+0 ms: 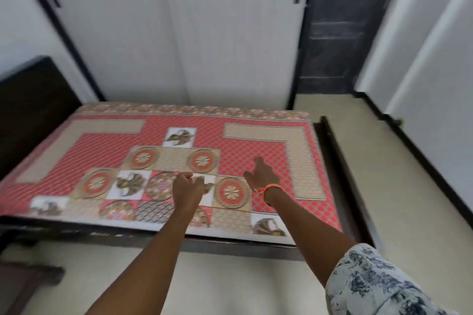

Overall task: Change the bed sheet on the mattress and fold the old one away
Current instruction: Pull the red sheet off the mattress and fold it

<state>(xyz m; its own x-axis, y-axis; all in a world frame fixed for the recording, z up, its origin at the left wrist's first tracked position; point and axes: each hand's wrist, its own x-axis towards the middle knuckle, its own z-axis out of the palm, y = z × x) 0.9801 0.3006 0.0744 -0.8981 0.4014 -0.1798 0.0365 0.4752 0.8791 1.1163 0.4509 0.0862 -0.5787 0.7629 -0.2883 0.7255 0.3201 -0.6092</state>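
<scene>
Motion blur smears the bed sheet (107, 151); its left edge is cropped.

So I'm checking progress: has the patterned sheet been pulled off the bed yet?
No, the red patterned sheet lies spread flat over the whole bed.

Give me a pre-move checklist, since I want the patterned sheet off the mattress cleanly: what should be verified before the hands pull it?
1. Sheet lies flat across the mattress: ok.
2. Nothing lies on the sheet: ok.
3. Left hand has fabric gripped: cannot tell; fingers curled, frame blurred.
4. Right hand has fabric gripped: not ok; fingers spread.
5. Far edge free of the wardrobe: cannot tell.
6. Floor beside the bed clear: ok where visible.
</scene>
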